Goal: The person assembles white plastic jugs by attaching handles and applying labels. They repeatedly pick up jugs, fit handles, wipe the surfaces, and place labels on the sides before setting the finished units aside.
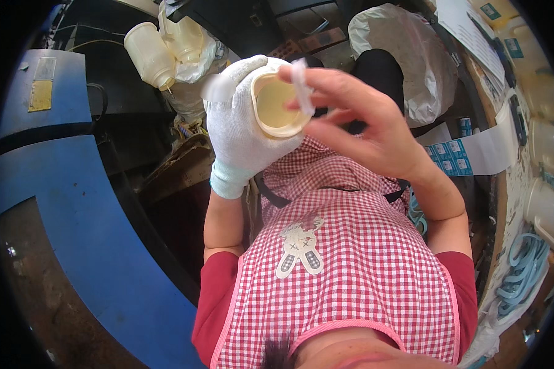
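The left hand (243, 126) wears a white glove and wraps tight around a small cream cup (279, 101). The cup sits up in front of the person's chest, over the red checked apron (345, 258). Its open mouth faces the camera, so the inside shows, and its length runs back into the gloved palm. The right hand (366, 126) is bare. Its fingertips pinch a small white strip (301, 83), maybe a sticker, though it is too small to tell. The strip lies right at the cup's rim, on the side away from the glove. It stands up and down across that edge and seems to touch it. So the strip is to the right of the cup, and the right hand is the one closest to it. The other fingers of the right hand spread out loose. More cream bottles (151, 54) lie well apart, up to the left beside a blue machine (61, 203).
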Motion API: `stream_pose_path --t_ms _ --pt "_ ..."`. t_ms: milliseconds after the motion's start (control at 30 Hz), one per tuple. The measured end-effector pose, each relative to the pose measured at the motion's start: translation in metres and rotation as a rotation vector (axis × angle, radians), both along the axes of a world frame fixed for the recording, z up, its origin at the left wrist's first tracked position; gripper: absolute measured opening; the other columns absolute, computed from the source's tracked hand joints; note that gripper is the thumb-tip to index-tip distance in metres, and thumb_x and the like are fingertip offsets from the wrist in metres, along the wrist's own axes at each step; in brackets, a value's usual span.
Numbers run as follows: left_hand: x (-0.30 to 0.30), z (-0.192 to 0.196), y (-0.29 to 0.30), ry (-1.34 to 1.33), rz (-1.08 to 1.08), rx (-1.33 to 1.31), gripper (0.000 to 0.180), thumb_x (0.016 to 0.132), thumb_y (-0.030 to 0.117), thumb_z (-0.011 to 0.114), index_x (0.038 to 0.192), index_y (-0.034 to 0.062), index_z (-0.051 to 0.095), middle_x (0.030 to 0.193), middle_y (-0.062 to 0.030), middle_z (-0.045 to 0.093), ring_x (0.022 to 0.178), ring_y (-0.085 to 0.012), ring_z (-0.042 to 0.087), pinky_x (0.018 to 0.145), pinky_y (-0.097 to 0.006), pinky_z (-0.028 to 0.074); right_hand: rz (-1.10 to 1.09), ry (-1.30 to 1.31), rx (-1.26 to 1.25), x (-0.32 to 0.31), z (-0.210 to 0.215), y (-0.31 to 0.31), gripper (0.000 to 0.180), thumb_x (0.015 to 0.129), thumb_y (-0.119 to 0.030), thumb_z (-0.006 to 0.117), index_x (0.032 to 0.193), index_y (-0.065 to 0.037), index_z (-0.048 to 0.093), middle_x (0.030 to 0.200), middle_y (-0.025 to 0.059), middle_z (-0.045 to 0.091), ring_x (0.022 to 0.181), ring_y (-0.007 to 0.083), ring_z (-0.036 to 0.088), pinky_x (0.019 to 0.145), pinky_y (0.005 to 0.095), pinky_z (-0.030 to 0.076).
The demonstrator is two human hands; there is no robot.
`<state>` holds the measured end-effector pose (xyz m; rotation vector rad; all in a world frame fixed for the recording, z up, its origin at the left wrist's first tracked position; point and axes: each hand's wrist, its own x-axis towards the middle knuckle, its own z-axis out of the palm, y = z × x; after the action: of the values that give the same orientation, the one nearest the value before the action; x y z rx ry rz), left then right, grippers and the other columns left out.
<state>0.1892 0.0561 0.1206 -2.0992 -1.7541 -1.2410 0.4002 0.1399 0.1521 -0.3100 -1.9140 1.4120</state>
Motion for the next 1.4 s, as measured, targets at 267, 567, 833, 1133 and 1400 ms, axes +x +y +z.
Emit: stream_pose_path --t_ms 267,567,833,1133,1400 --pt "0.005 -0.001 -0.007 0.02 0.004 -0.021 0.085 0.061 0.032 0.099 0.134 0.0107 0.063 0.137 -0.0108 0.063 0.125 -0.0336 0.061 0.107 -0.046 0.048 -0.082 -0.259 0.41 -0.017 -0.004 -0.01 0.041 0.081 0.009 0.07 0.119 -0.006 0.073 0.126 0.0149 0.072 0.102 0.0334 0.075 0.078 0.0337 0.062" --pt "0.013 0.002 0.006 0.056 -0.003 -0.03 0.076 0.064 0.025 0.094 0.132 0.0096 0.064 0.134 -0.0106 0.064 0.119 -0.0341 0.062 0.104 -0.046 0.048 -0.191 -0.361 0.743 -0.032 -0.019 0.008 0.017 0.079 -0.011 0.074 0.096 -0.016 0.075 0.087 0.0061 0.072 0.08 0.0242 0.075 0.06 0.0364 0.058" --pt "0.035 0.017 0.025 0.041 -0.121 -0.19 0.075 0.07 0.03 0.093 0.134 0.0021 0.063 0.131 -0.0147 0.066 0.124 -0.0353 0.064 0.107 -0.043 0.051 -0.199 -0.096 0.603 0.041 -0.04 -0.003 0.038 0.092 -0.006 0.069 0.131 -0.011 0.07 0.131 0.0096 0.072 0.13 0.032 0.063 0.106 0.0421 0.054" --pt "-0.019 0.0 0.071 -0.563 -0.141 -0.371 0.062 0.088 0.039 0.079 0.133 -0.0015 0.066 0.127 -0.0142 0.071 0.116 -0.0282 0.068 0.105 -0.038 0.053 -1.382 -0.935 0.107 0.336 -0.164 -0.056 0.032 0.09 -0.024 0.083 0.089 -0.002 0.06 0.084 0.0064 0.066 0.074 0.0214 0.065 0.073 0.0346 0.053" --pt "-0.018 -0.127 0.219 -1.44 -0.284 -0.977 0.055 0.103 0.044 0.068 0.131 -0.0028 0.07 0.121 -0.0135 0.076 0.108 -0.0214 0.073 0.101 -0.033 0.055 -1.552 -0.293 0.046 0.307 -0.184 -0.059 0.017 0.094 -0.005 0.08 0.105 -0.002 0.068 0.097 0.0043 0.076 0.091 0.0074 0.07 0.082 0.0241 0.055"
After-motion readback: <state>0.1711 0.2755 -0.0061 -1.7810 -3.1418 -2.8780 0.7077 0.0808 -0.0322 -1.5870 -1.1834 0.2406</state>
